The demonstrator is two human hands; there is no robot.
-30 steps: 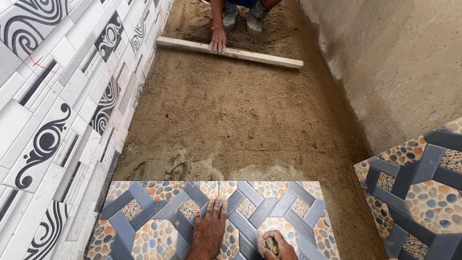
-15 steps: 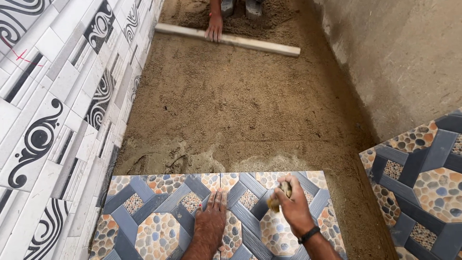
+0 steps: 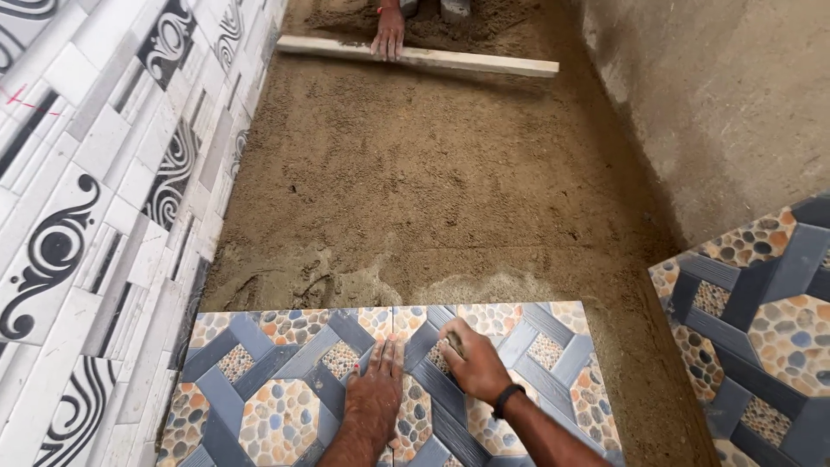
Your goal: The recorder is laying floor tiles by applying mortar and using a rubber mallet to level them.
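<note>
Head view, floor-laying scene. Change since half a second earlier: right hand (image 3: 474, 363) has moved from the right tile's middle toward the joint between tiles, now close beside the left hand (image 3: 374, 393). Left hand unchanged, fingers spread, palm flat on the seam.

Right hand: curled tight around a small object (image 3: 454, 344), kind not discernible, resting on the right patterned tile (image 3: 553, 372).

Count: two laid patterned tiles, left tile (image 3: 259, 389) and right, edges touching, on the sand bed (image 3: 415, 190); one further tiled patch (image 3: 761, 320) at right; one wooden straightedge (image 3: 415, 56) at far end; one co-worker's hand (image 3: 389, 36) on it.
</note>
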